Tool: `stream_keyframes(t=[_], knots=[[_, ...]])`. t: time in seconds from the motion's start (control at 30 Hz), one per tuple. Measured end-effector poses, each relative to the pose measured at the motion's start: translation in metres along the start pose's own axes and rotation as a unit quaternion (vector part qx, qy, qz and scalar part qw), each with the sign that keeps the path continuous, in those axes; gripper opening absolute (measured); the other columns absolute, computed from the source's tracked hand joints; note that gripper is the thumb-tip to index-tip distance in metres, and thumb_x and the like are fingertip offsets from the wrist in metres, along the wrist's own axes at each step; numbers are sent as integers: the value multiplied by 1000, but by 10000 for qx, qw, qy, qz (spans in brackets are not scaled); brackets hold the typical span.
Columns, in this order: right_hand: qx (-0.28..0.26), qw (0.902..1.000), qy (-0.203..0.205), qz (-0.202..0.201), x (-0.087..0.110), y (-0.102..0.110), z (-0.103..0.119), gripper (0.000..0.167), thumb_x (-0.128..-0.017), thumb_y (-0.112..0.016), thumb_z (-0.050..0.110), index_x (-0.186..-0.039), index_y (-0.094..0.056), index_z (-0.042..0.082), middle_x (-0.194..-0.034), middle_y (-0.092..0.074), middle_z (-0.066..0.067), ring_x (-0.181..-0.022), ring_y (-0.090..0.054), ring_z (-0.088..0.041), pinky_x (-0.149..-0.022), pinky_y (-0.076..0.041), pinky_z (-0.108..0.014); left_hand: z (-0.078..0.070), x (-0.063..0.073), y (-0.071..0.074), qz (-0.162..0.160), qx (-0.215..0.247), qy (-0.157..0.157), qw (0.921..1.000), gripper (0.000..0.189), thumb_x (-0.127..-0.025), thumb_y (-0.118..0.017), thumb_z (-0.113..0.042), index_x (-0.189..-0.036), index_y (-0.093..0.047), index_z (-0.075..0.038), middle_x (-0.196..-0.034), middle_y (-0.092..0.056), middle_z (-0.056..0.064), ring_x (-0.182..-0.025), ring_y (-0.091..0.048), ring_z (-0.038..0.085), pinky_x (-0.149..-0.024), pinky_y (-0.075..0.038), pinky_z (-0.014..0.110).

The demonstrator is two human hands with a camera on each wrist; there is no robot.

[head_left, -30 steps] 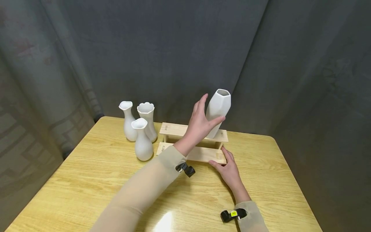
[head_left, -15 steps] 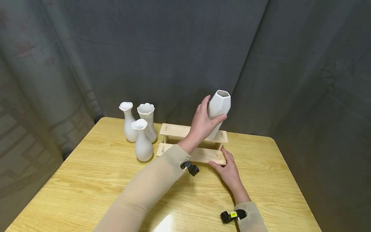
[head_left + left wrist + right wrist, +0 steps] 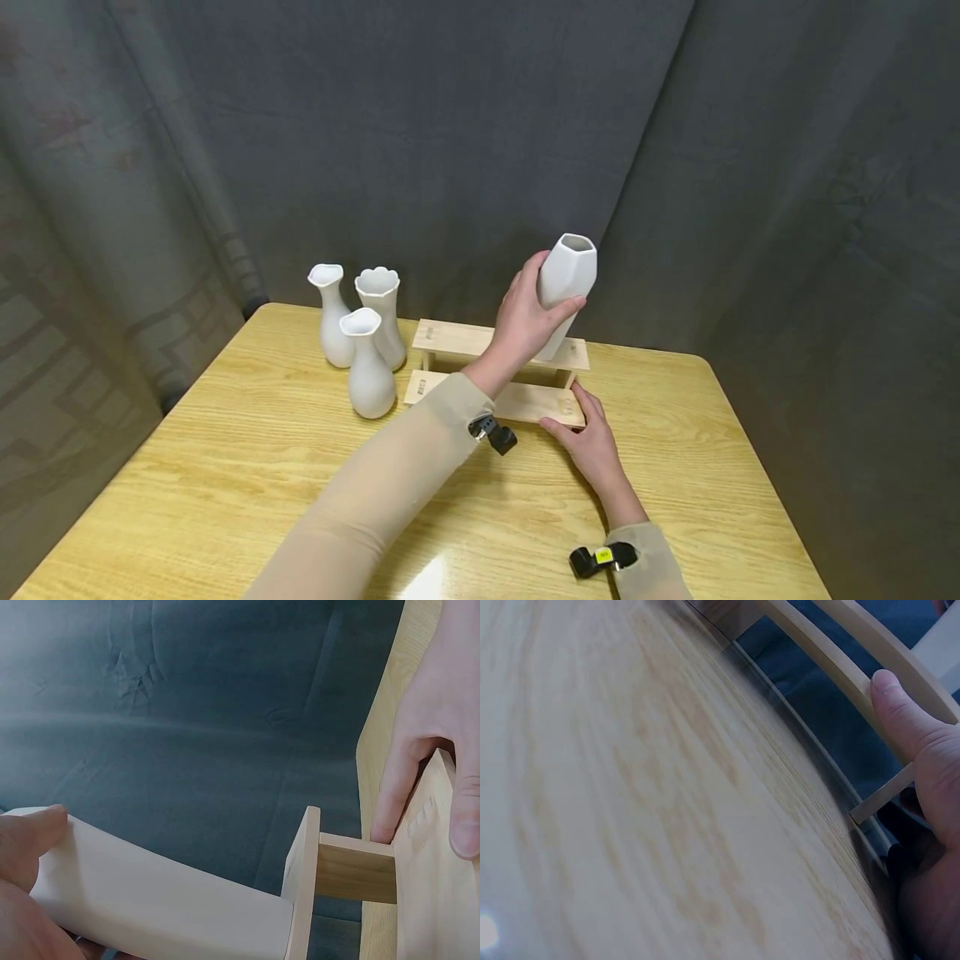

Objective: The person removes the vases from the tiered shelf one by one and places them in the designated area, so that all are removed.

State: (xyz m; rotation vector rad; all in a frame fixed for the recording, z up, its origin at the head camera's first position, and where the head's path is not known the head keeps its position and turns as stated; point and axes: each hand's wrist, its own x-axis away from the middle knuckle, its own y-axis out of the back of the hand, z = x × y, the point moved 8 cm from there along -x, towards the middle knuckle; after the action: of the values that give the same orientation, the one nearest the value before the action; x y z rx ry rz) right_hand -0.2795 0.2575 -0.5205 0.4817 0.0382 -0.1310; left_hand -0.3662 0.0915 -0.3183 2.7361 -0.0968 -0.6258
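Observation:
A white faceted vase (image 3: 568, 275) stands on the right part of the upper board of a small two-tier wooden shelf (image 3: 453, 336). My left hand (image 3: 525, 321) grips the vase from its left side, thumb across the front. In the left wrist view the vase (image 3: 165, 900) has its base against the upper board. My right hand (image 3: 596, 442) holds the right end of the shelf's lower board, thumb at the front edge and fingers round the side. The right wrist view shows that thumb (image 3: 900, 712) against the wood.
Left of the shelf stand three more white vases: a wavy-rimmed one (image 3: 335, 321), a scalloped one (image 3: 381, 312) and a front one (image 3: 371, 375). Everything is on a light wooden table (image 3: 225, 467), with a grey curtain (image 3: 420, 150) behind it.
My left hand has moved slightly right, and its spread fingers have closed round the faceted vase. The right hand and the shelf have stayed in place.

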Motion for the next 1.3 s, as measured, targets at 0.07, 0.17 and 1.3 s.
stream_keyframes(t=[0.07,0.17,1.3], knots=[[-2,10000,-1,-11,0,1,0,105,-95,-89,45,-176,-30,14,-174,-33,-12,-161,-32,-37,-129,-27,-61,0,0,0,-9,-5,13,10000,85,-95,-92,-33,-165,-45,-20,-144,-62,11,-122,-64,28,-95,-57,48],[5,10000,14,-25,1,2,0,104,-95,-89,44,-176,-30,14,-174,-33,-12,-161,-33,-38,-129,-28,-61,0,0,-1,-22,-17,41,10000,85,-95,-92,-32,-165,-45,-20,-144,-63,11,-122,-64,27,-95,-58,48],[-64,10000,32,62,-5,-2,-1,106,-94,-90,45,-175,-30,14,-174,-33,-13,-160,-33,-38,-129,-28,-61,-28,31,60,-102,762,-370,9964,81,-96,-91,-29,-163,-47,-20,-145,-60,2,-119,-66,25,-95,-60,49]])
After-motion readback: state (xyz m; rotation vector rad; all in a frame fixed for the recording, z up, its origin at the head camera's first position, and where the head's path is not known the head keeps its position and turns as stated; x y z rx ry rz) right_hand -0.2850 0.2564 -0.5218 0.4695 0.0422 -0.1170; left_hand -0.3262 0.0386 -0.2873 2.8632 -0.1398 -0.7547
